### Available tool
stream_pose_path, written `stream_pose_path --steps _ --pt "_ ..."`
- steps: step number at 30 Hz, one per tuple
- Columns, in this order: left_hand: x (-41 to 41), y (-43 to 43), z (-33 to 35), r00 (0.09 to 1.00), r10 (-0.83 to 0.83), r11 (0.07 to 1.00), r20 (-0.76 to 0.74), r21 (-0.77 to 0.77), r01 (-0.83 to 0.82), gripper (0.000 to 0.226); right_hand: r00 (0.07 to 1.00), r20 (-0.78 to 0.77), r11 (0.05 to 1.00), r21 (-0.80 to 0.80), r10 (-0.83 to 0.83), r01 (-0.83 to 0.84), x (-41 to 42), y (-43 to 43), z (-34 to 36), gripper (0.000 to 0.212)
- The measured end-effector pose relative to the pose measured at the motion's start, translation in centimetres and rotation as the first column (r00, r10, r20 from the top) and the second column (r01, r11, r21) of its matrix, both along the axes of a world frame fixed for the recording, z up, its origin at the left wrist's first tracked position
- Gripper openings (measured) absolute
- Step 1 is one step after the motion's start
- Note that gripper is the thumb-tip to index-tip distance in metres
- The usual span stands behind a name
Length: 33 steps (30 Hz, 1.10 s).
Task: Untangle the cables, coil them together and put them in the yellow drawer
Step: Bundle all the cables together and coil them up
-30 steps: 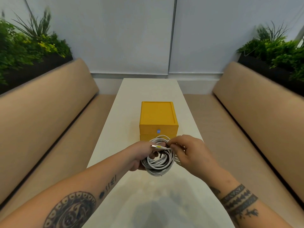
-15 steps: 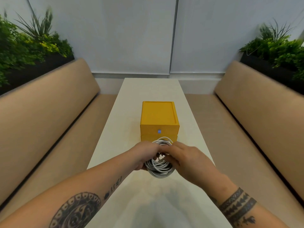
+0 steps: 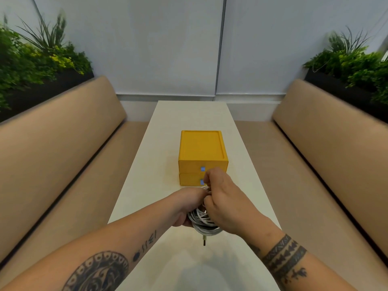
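**Cables** [image 3: 203,225]: white, wound into one round coil. They are held above the near part of the table, at lower centre of the frame, just in front of the drawer unit. They are not in any drawer. A dark plug [image 3: 204,241] is seen hanging from the coil's bottom edge.

**Left hand** [image 3: 188,207]: placed on the coil's left side, with fingers wrapped round the bundle and closed on it.

**Right hand** [image 3: 223,203]: laid over the coil's top and right side. The thumb is set against the upper strands and the fingers are curled tight above them. The knuckles are raised in front of the lower drawer. What the fingertips pinch is hidden.

**Drawer unit** [image 3: 201,147]: yellow, boxy, set at centre frame on the table. The upper drawer [image 3: 189,167] and lower drawer [image 3: 189,180] are both pushed in flush. Each is marked by a small blue tab [image 3: 202,169]. The lower tab is partly covered by the right hand.

**Table** [image 3: 190,116]: long, pale and narrow, running from the bottom edge to the far wall.

**Benches** [image 3: 63,156]: tan and padded, placed along both sides of the frame.

**Planters** [image 3: 37,61]: dark boxes of green foliage, found in the upper left and upper right corners behind the bench backs.

**Wall** [image 3: 147,45]: pale grey panels across the top, split by a vertical seam.
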<state>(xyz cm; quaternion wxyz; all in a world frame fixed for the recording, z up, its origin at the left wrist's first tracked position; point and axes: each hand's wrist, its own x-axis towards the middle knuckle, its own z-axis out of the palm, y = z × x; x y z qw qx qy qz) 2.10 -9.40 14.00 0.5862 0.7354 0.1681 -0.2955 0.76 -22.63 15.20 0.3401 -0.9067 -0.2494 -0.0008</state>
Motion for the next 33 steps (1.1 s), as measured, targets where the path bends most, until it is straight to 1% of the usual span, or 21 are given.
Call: stream_pose_path --steps 2,3,4,7,9,12,14,15,17,18,19,20,22,23,24,26,29,31,33 --pt "0.0 0.3 -0.2 1.000 0.012 1.000 -0.022 -0.010 -0.012 0.022 0.996 -0.077 0.997 0.070 0.041 -0.036 0.1 -0.3 -0.1 0.036" --pt "0.0 0.5 -0.3 0.999 0.023 1.000 -0.034 -0.016 -0.024 0.022 0.988 -0.124 0.989 0.127 0.089 -0.073 -0.1 -0.5 -0.2 0.039" --pt "0.0 0.8 -0.3 0.998 0.036 0.999 -0.045 -0.022 -0.037 0.022 0.981 -0.136 0.978 0.178 0.137 -0.112 -0.4 -0.8 -0.4 0.043" --pt "0.0 1.4 -0.4 0.997 0.046 0.998 -0.066 -0.030 -0.048 0.022 0.977 -0.079 0.951 0.256 0.198 -0.172 -0.5 -1.5 -1.1 0.052" --pt "0.0 1.5 -0.3 0.996 0.044 0.998 -0.077 -0.031 -0.046 0.023 0.973 -0.148 0.937 0.327 0.178 -0.122 -0.3 -1.8 -1.1 0.050" --pt "0.1 1.6 -0.1 0.996 0.040 0.998 -0.082 -0.047 -0.044 0.030 0.968 -0.180 0.920 0.381 0.173 -0.093 0.1 -2.8 -1.3 0.033" --pt "0.2 1.7 0.0 0.995 0.039 0.997 -0.091 -0.063 -0.045 0.029 0.969 -0.148 0.859 0.503 0.198 -0.099 0.1 -3.2 -0.9 0.026" --pt "0.3 1.8 0.0 0.994 0.041 0.996 -0.101 -0.075 -0.049 0.028 0.976 -0.127 0.800 0.596 0.175 -0.066 0.3 -3.4 -0.7 0.025" --pt "0.6 1.9 0.0 0.991 0.055 0.994 -0.125 -0.091 -0.066 0.030 0.990 -0.133 0.664 0.744 0.040 0.073 1.1 -4.0 -0.6 0.027" --pt "0.8 2.0 0.1 0.989 0.062 0.992 -0.134 -0.097 -0.075 0.030 0.988 -0.152 0.624 0.769 -0.032 0.139 1.5 -4.6 -0.7 0.027" --pt "1.0 2.1 0.1 0.988 0.068 0.991 -0.140 -0.105 -0.083 0.031 0.984 -0.161 0.629 0.758 -0.077 0.173 1.8 -5.2 -0.9 0.027" --pt "1.2 2.1 0.1 0.988 0.068 0.990 -0.140 -0.113 -0.084 0.031 0.986 -0.148 0.682 0.713 -0.081 0.164 1.8 -5.9 -1.2 0.028" --pt "1.4 2.2 0.2 0.989 0.070 0.989 -0.130 -0.122 -0.086 0.031 0.994 -0.102 0.830 0.552 -0.023 0.076 1.4 -6.5 -2.0 0.033" --pt "1.5 2.2 0.2 0.990 0.068 0.989 -0.125 -0.123 -0.084 0.031 0.999 -0.041 0.878 0.476 -0.032 0.048 1.2 -6.6 -2.5 0.033" --pt "1.6 2.1 0.3 0.991 0.065 0.989 -0.120 -0.123 -0.079 0.032 0.997 0.047 0.905 0.425 -0.062 0.037 1.0 -6.6 -2.9 0.030" --pt "1.5 1.9 0.4 0.992 0.054 0.991 -0.114 -0.115 -0.068 0.032 0.977 0.184 0.916 0.401 -0.106 0.024 0.7 -6.1 -3.2 0.028" --pt "1.5 1.4 0.2 0.996 0.027 0.997 -0.086 -0.068 -0.033 0.028 0.959 0.262 0.922 0.387 -0.109 -0.001 0.7 -5.4 -2.6 0.025" --pt "1.4 1.1 0.0 0.998 0.012 0.999 -0.065 -0.035 -0.014 0.025 0.953 0.294 0.959 0.282 -0.080 -0.007 0.8 -5.3 -1.6 0.023" --pt "1.3 0.9 0.0 0.999 0.007 1.000 -0.052 -0.016 -0.007 0.024 0.945 0.325 0.996 0.086 -0.024 -0.005 1.1 -5.5 -0.2 0.026"
